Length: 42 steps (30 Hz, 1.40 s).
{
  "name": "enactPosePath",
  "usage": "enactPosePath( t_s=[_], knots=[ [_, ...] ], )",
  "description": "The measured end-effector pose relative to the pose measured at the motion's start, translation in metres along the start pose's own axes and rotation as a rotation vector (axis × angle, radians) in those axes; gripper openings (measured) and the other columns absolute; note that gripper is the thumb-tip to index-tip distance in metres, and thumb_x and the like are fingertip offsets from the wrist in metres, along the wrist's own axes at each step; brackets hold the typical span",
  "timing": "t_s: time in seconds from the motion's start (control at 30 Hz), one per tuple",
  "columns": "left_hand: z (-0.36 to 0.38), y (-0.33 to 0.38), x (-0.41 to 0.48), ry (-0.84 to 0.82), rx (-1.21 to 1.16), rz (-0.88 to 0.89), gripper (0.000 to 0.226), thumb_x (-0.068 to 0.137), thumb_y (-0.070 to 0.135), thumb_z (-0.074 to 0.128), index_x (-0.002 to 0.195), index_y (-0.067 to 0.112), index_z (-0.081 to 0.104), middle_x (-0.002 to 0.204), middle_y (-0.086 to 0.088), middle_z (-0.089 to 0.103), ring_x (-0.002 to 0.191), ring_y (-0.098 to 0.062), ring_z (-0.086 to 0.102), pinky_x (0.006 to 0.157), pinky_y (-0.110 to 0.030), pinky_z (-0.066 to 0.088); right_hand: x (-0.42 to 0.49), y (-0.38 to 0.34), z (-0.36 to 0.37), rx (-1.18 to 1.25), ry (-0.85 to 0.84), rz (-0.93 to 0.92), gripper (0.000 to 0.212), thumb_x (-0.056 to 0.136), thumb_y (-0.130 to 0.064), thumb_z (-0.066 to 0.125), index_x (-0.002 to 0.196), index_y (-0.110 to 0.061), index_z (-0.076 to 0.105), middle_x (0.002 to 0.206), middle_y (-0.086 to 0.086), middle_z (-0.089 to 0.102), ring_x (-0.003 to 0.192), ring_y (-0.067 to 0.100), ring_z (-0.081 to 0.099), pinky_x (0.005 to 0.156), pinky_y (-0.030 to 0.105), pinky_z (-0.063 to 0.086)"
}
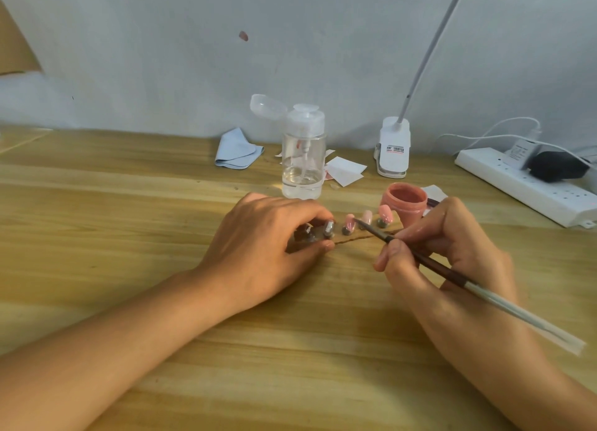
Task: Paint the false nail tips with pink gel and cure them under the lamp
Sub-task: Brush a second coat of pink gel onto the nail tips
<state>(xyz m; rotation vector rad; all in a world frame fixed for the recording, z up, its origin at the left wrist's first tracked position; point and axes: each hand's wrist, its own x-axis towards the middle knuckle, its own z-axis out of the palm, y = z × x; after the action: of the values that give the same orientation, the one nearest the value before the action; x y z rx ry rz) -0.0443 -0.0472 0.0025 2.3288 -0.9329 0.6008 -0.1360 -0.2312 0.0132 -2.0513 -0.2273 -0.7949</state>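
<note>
Right hand [445, 256] pinches the brush [491, 296], bristles on a pink nail tip [350, 220] mid-strip; left hand [268, 253] grips the strip [365, 234] at its left end.

The left hand [258, 246] covers the left end of the nail-tip strip [387, 229], and the tips under its fingers show only as dark glints. The right hand [452, 249] hides part of the pink gel pot [403, 201]. The brush [429, 262] blurs at its pale tail. The lamp arm [433, 46] leaves the top edge. The power strip [517, 185] runs off the right. The clamp label [394, 148] is too small to read.
</note>
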Motion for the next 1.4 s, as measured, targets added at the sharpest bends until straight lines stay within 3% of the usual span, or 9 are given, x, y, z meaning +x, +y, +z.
enactPosePath(
  t_s=[0.1, 0.17, 0.37, 0.47, 0.63, 0.83, 0.97, 1.4],
  knots=[
    [0.0002, 0.0004, 0.0006, -0.002, 0.002, -0.008, 0.021, 0.083, 0.043, 0.07, 0.101, 0.032, 0.071, 0.084, 0.018, 0.068, 0.078, -0.004, 0.06, 0.079, -0.031, 0.041, -0.0005, -0.0016, 0.0002, -0.015, 0.007, 0.005, 0.011, 0.076, -0.021, 0.063, 0.075, -0.024, 0.052, 0.07, -0.002, 0.068, 0.076, 0.018, 0.066, 0.06, 0.038, 0.049],
    [0.0003, 0.0002, 0.0009, -0.007, 0.009, -0.01, 0.021, 0.083, 0.041, 0.072, 0.102, 0.032, 0.071, 0.085, 0.018, 0.069, 0.078, -0.004, 0.061, 0.079, -0.03, 0.04, -0.0009, -0.0025, -0.0002, -0.02, 0.006, -0.001, 0.011, 0.075, -0.02, 0.063, 0.075, -0.022, 0.052, 0.069, -0.002, 0.067, 0.074, 0.018, 0.066, 0.06, 0.039, 0.048],
    [-0.0001, 0.0006, 0.0007, -0.003, 0.004, -0.008, 0.024, 0.081, 0.044, 0.068, 0.101, 0.032, 0.072, 0.086, 0.017, 0.07, 0.079, -0.005, 0.062, 0.078, -0.029, 0.039, -0.0004, -0.0013, -0.0011, -0.021, -0.008, 0.013, 0.011, 0.076, -0.022, 0.062, 0.077, -0.023, 0.052, 0.071, -0.003, 0.067, 0.074, 0.017, 0.064, 0.053, 0.022, 0.039],
    [-0.0001, 0.0007, 0.0004, -0.007, 0.004, -0.006, 0.023, 0.081, 0.044, 0.068, 0.101, 0.032, 0.071, 0.086, 0.017, 0.07, 0.079, -0.005, 0.062, 0.079, -0.03, 0.04, -0.001, -0.001, -0.0008, -0.016, -0.007, 0.003, 0.011, 0.075, -0.021, 0.064, 0.077, -0.021, 0.053, 0.07, -0.003, 0.067, 0.074, 0.018, 0.065, 0.055, 0.026, 0.043],
    [0.0001, 0.0009, 0.0007, -0.003, 0.004, -0.007, 0.023, 0.081, 0.045, 0.067, 0.1, 0.032, 0.071, 0.084, 0.018, 0.069, 0.077, -0.005, 0.061, 0.078, -0.029, 0.039, 0.0, 0.0019, 0.0003, -0.016, -0.014, -0.009, 0.012, 0.078, -0.02, 0.063, 0.08, -0.021, 0.051, 0.072, -0.004, 0.068, 0.07, 0.017, 0.065, 0.051, 0.01, 0.034],
    [0.0002, 0.0015, 0.0012, 0.002, -0.003, -0.005, 0.023, 0.08, 0.045, 0.066, 0.099, 0.032, 0.071, 0.082, 0.018, 0.068, 0.077, -0.005, 0.061, 0.078, -0.032, 0.043, 0.0004, 0.0028, 0.0003, -0.048, -0.013, -0.027, 0.013, 0.077, -0.021, 0.064, 0.08, -0.022, 0.051, 0.071, -0.005, 0.068, 0.069, 0.016, 0.065, 0.049, 0.01, 0.033],
    [0.0006, 0.0007, 0.0013, -0.001, 0.001, 0.005, 0.021, 0.08, 0.043, 0.067, 0.098, 0.032, 0.07, 0.084, 0.016, 0.069, 0.079, -0.008, 0.063, 0.078, -0.036, 0.045, -0.0002, 0.0012, 0.0008, -0.053, 0.045, -0.032, 0.016, 0.078, -0.021, 0.062, 0.084, -0.026, 0.049, 0.081, -0.013, 0.07, 0.073, 0.013, 0.066, 0.062, 0.016, 0.041],
    [0.0009, -0.0004, 0.0014, -0.014, 0.019, 0.02, 0.018, 0.082, 0.04, 0.07, 0.098, 0.033, 0.07, 0.087, 0.019, 0.068, 0.081, -0.008, 0.061, 0.077, -0.031, 0.04, 0.0013, -0.0003, 0.0022, -0.154, -0.011, -0.043, 0.018, 0.071, -0.023, 0.064, 0.083, -0.026, 0.051, 0.08, -0.016, 0.067, 0.08, 0.013, 0.064, 0.061, 0.031, 0.05]
  ],
)
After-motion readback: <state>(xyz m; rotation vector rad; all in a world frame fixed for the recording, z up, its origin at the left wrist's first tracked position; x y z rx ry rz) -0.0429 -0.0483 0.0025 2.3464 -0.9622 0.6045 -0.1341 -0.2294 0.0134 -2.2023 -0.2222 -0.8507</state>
